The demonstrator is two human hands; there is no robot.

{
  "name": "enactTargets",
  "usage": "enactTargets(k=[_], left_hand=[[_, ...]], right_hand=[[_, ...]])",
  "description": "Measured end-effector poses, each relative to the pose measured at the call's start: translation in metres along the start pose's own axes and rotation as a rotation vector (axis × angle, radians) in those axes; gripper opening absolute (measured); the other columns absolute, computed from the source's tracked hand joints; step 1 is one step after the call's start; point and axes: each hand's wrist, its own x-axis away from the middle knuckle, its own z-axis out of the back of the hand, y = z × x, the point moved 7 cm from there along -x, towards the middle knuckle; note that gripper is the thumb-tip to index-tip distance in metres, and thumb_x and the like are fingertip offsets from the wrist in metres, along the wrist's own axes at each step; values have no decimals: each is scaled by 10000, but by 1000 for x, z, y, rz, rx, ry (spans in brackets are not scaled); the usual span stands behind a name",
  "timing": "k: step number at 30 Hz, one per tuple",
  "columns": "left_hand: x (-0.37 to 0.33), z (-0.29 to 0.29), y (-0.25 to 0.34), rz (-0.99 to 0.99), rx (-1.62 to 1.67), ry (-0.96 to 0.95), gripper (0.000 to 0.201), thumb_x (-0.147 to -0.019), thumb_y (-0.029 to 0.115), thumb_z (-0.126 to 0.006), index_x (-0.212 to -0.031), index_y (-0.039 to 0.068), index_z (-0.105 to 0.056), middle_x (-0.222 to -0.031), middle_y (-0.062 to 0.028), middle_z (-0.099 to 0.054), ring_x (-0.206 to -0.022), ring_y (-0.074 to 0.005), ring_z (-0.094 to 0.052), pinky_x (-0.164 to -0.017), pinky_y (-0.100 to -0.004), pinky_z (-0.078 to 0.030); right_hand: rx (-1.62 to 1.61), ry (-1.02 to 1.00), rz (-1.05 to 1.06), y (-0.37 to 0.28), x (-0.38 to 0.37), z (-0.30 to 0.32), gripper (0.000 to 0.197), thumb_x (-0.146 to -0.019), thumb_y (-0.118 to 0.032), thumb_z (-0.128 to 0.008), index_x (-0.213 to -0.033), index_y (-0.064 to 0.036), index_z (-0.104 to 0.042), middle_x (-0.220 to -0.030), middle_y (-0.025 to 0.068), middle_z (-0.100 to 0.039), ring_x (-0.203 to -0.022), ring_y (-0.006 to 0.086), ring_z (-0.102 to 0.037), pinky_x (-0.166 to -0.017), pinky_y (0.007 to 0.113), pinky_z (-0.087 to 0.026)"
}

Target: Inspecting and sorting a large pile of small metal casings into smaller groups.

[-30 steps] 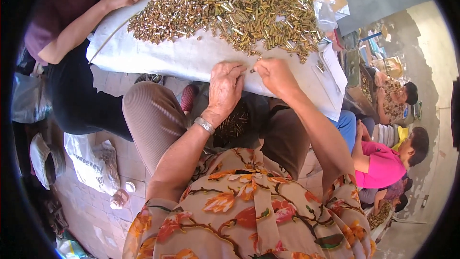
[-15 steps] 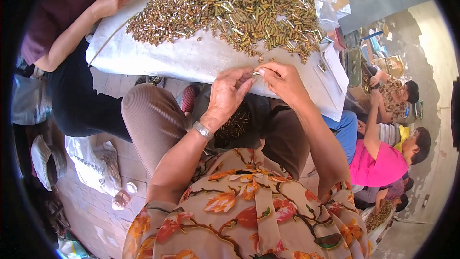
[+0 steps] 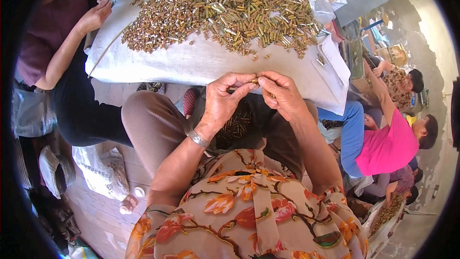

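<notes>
Just in front of the table edge, my left hand (image 3: 222, 100) and my right hand (image 3: 283, 98) meet fingertip to fingertip. Between them is a small brass-coloured metal fastener (image 3: 254, 81), pinched by both; its exact kind is too small to make out. Another brass-coloured bit (image 3: 272, 96) glints under the curled fingers of my right hand. Beyond my hands, a large pile of short gold-coloured metal rods (image 3: 254, 9) covers the table, with small nut-like rings (image 3: 155, 31) heaped at its left. Below my wrists, a dark container (image 3: 232, 132) of similar pieces sits between my knees.
The pile lies on a pale sheet-covered table (image 3: 167, 67), with papers (image 3: 335, 64) at its right edge. A person at the left (image 3: 62, 33) handles small parts. Others sit at the right, one in a pink top (image 3: 388, 146). On the floor are a white bag (image 3: 103, 172) and a bottle (image 3: 128, 205).
My hands have come closer together and slightly lower, fingertips now closed around the fastener. The person in pink has shifted, arm reaching further up. The view has moved slightly.
</notes>
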Motion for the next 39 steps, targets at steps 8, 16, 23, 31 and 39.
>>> enactTargets(k=[8, 16, 23, 31, 39], left_hand=[[-2, -6, -11, 102, 175, 12, 209, -844, -10, -655, -1051, 20, -654, -927, -13, -672, -814, -67, -603, -766, -206, -501], [-15, -17, -19, 266, 601, -10, 233, -921, 102, -579, -1147, 52, -559, -1037, -86, -643, -981, -176, -619, -869, -327, -523], [-18, -14, -28, 407, 762, 102, 297, -930, 122, -564, -1212, 42, -520, -1071, -98, -619, -1019, -215, -618, -862, -404, -553], [-29, -24, -42, 392, 795, 98, 349, -924, 99, -570, -1250, 13, -482, -1170, -120, -592, -1086, -235, -590, -978, -384, -480], [-29, -24, -26, 344, 948, 93, 332, -941, 110, -537, -1247, 5, -461, -1247, -153, -548, -1187, -265, -533, -1010, -387, -453]], right_hand=[[173, 116, 112, -11, 15, 7, 199, -923, -145, -595, -1058, 0, -612, -783, 15, -614, -489, 27, -418, -408, 171, -300], [271, 65, 100, 16, 26, 8, 274, -929, -189, -581, -1150, -27, -588, -852, 49, -636, -640, 80, -558, -565, 224, -455], [1362, 779, 515, -40, 49, 143, 259, -877, -166, -551, -1102, -62, -624, -1004, 153, -646, -934, 300, -600, -840, 392, -464], [1543, 900, 316, -28, 63, 207, 135, -867, -120, -533, -968, -56, -594, -939, 149, -612, -888, 320, -587, -751, 423, -456], [1052, 341, 581, -35, 88, 21, 324, -848, -15, -585, -1162, -91, -603, -732, 129, -547, -589, 292, -570, -533, 369, -459]])
